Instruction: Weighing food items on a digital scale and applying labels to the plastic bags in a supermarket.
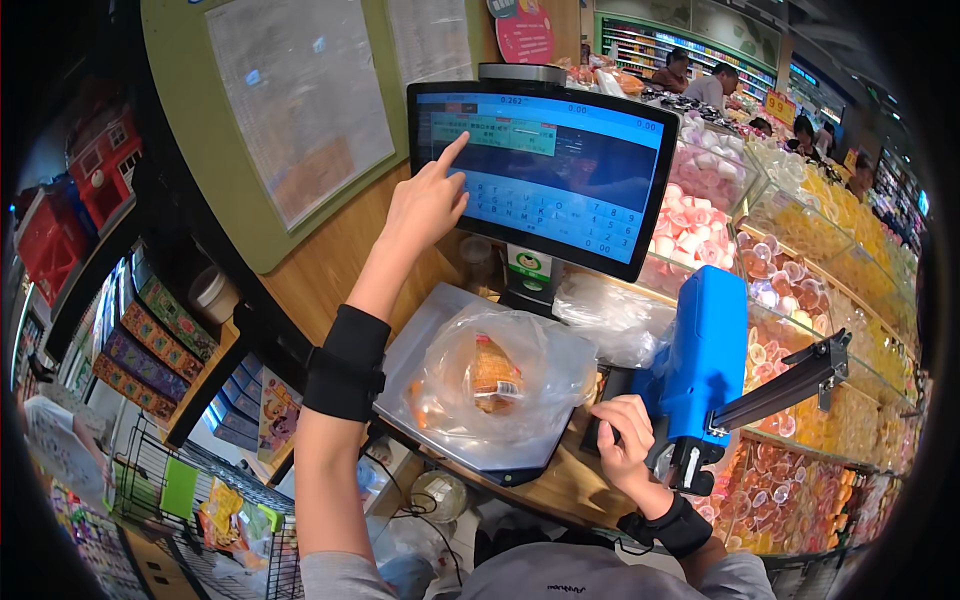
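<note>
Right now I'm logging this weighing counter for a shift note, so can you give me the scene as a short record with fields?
place: shop counter with bins of wrapped sweets
left hand: index finger on the touchscreen
right hand: resting beside the blue label printer
scale platform: carries a clear plastic bag with a packaged item inside
spare bags: crumpled behind the platform
wrists: black bands on both
</note>
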Demonstrator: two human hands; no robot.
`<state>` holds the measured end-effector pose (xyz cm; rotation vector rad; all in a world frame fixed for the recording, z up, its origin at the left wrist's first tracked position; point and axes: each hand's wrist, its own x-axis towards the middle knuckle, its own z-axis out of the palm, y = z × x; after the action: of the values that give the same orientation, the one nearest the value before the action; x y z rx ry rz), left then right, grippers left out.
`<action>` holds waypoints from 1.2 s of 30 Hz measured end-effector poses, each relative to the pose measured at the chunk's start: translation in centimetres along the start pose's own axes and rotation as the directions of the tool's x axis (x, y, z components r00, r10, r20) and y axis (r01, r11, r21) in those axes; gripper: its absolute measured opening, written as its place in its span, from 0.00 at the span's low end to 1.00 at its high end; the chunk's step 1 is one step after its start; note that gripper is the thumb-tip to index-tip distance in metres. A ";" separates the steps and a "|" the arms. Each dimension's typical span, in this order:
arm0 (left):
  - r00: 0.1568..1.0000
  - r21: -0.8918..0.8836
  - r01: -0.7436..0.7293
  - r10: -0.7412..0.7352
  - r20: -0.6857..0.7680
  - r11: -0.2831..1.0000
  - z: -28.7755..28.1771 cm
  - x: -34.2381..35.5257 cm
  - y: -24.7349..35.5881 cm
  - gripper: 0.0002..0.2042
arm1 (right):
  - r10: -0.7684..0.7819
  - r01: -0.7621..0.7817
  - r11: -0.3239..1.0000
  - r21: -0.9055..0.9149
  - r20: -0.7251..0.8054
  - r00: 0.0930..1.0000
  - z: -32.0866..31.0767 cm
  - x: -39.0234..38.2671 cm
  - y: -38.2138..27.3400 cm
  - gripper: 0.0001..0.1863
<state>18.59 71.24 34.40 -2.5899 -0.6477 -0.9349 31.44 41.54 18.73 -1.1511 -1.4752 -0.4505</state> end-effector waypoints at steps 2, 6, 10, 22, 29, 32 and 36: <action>1.000 0.007 -0.006 0.007 -0.016 1.000 1.1 0.7 0.0 0.08 | 0.011 -0.011 1.000 -0.009 0.003 1.000 -0.5 -0.4 0.2 0.06; 1.000 0.003 0.006 -0.006 0.019 1.000 2.8 1.9 -0.2 0.09 | 0.056 -0.056 0.997 -0.059 -0.008 0.998 -1.0 -1.1 0.5 0.05; 0.999 -0.048 0.030 -0.031 -0.024 0.998 2.8 1.9 -0.2 0.07 | 0.073 -0.073 0.995 -0.071 -0.010 0.997 -1.2 -1.3 0.6 0.05; 0.900 -0.405 0.231 -0.353 -0.257 0.884 -7.3 -7.2 5.7 0.06 | 0.280 -0.281 0.960 0.024 0.037 0.959 -2.7 -4.8 -0.2 0.07; 0.743 -0.460 0.419 -0.587 -0.321 0.783 -10.3 -16.2 13.3 0.03 | 0.540 -0.538 0.840 -0.077 0.220 0.812 -2.5 -9.6 -0.8 0.03; 0.684 -0.513 0.502 -0.682 -0.258 0.697 -9.1 -20.3 16.1 0.03 | 0.413 -0.377 0.909 -0.179 0.261 0.872 -1.5 -12.6 -1.3 0.05; 0.629 -0.545 0.551 -0.744 -0.227 0.632 -7.6 -24.9 19.3 0.03 | 0.379 -0.320 0.922 -0.217 0.343 0.860 1.0 -16.0 -2.3 0.09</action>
<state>7.43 43.97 20.99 -2.3002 -1.4655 -2.0364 26.77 34.97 4.72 -1.6668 -1.5273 -0.0861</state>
